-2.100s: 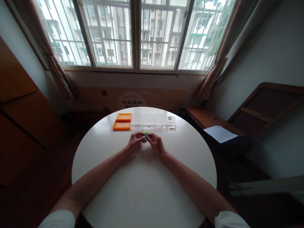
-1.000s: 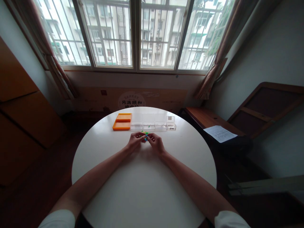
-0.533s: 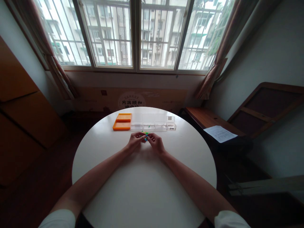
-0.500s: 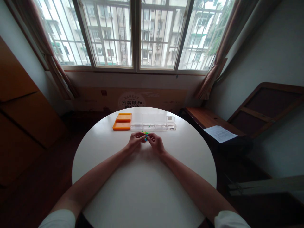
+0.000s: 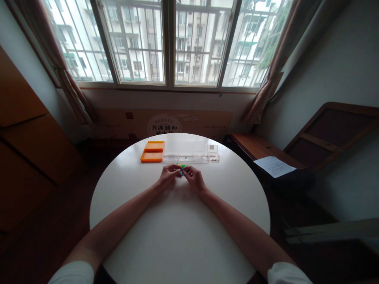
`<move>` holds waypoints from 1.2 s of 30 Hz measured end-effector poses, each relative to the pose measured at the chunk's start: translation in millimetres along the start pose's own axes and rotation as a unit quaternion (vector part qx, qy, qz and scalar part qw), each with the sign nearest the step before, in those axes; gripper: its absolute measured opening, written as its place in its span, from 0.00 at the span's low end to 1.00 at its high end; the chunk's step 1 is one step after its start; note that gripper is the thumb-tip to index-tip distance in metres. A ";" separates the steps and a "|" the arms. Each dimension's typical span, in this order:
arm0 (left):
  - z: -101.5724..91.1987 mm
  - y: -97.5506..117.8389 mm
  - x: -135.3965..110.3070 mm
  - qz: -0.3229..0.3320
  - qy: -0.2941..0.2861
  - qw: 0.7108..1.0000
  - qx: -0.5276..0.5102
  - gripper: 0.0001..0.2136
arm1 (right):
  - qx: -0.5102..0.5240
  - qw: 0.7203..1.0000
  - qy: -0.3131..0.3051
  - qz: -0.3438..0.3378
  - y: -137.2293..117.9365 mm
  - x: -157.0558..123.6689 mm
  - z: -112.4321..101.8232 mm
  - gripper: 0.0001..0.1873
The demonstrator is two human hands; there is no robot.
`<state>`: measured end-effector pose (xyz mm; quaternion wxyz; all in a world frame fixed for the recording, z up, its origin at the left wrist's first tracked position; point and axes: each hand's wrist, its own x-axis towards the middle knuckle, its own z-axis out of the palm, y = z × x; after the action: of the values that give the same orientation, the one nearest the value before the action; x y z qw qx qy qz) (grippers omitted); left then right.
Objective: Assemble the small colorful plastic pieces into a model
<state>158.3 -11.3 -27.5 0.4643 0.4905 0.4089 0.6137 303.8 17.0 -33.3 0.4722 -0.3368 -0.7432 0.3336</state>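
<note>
My left hand (image 5: 167, 175) and my right hand (image 5: 194, 177) meet over the middle of the white round table (image 5: 183, 221). Their fingertips are pinched on a tiny blue piece (image 5: 182, 169), too small for me to tell its kind. Several small green, yellow and blue pieces (image 5: 182, 165) lie just beyond and between the fingers, partly hidden by them. Past the hands stands a row of clear plastic boxes (image 5: 171, 159) with raised lids. One of them has a small green piece (image 5: 186, 157) in it.
An orange open box (image 5: 151, 160) sits at the left end of the row. At the right end, a small clear box (image 5: 217, 159) holds something dark. Right of the table, printed paper (image 5: 274, 166) lies by a wooden bench (image 5: 251, 142). A window (image 5: 168, 47) is ahead.
The fingertips have shifted very slightly around the blue piece. Both arms, the boxes and the table stay where they were.
</note>
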 end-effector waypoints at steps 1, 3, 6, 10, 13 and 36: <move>0.1 0.3 -0.2 0.000 0.001 1.000 0.001 0.13 | -0.004 1.000 -0.001 -0.002 0.4 0.0 0.0 0.11; 0.4 0.4 -0.4 0.000 0.003 1.000 0.003 0.13 | -0.014 1.000 -0.002 -0.006 0.9 0.0 0.0 0.10; 0.5 -0.6 -0.4 0.000 0.005 1.000 0.003 0.13 | -0.020 1.000 -0.002 -0.009 0.7 0.1 -0.2 0.10; 0.6 -1.2 -0.6 0.007 -0.001 1.000 0.001 0.12 | -0.005 1.000 0.000 -0.006 -0.5 0.2 -0.4 0.10; 1.2 0.3 -1.3 0.007 0.002 1.000 0.004 0.13 | -0.001 1.000 -0.003 -0.005 -0.8 0.2 -0.8 0.11; 1.2 -2.3 0.5 0.007 0.011 1.000 0.015 0.14 | 0.012 1.000 0.025 0.008 4.8 3.0 -2.7 0.13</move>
<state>159.9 -10.2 -29.4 0.4484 0.4931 0.4198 0.6161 306.2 22.5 -34.9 0.4916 -0.3455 -0.7246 0.3375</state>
